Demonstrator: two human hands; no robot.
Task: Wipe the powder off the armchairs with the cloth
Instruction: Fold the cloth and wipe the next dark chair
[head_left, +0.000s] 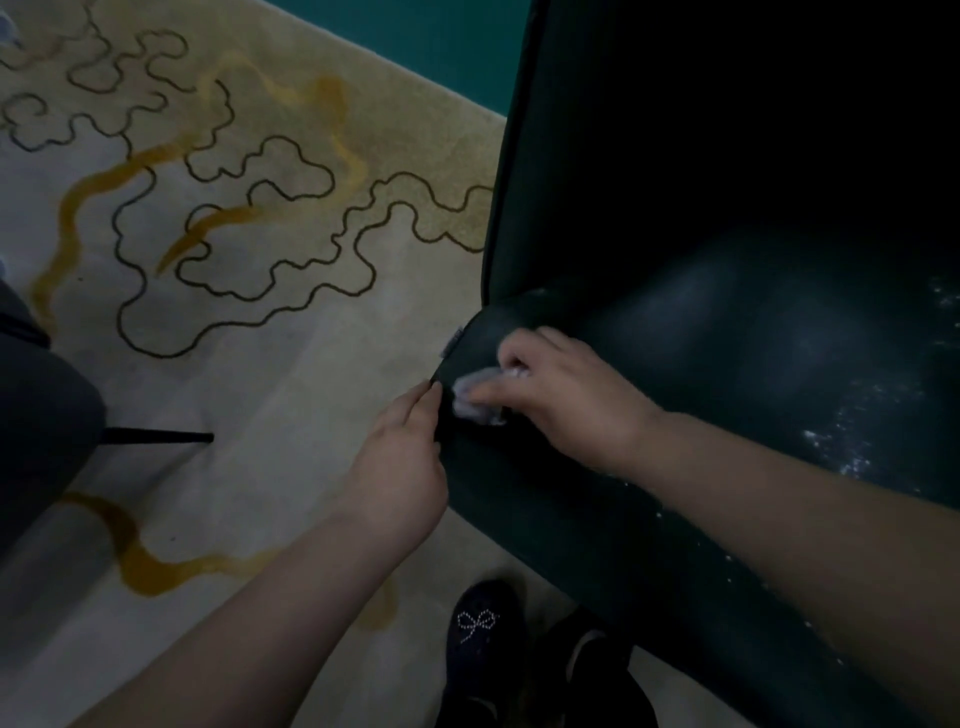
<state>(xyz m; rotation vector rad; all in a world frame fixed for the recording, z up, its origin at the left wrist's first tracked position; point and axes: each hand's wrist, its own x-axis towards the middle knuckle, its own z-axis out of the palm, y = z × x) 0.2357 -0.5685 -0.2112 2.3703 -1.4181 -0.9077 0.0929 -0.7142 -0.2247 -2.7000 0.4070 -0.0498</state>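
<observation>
Pressing crumpled white cloth (478, 397) against front left corner of dark green leather armchair (701, 338), right hand (566, 400) curled round it. Left hand (400, 462) pinching seat edge just beside. White powder specks (852, 441) scattered over seat's right side. Cream patterned rug (249, 260) beneath.

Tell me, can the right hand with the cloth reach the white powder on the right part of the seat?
Probably yes. The right hand holds the cloth at the seat's left edge, and nothing lies on the armchair between it and the powder.
</observation>
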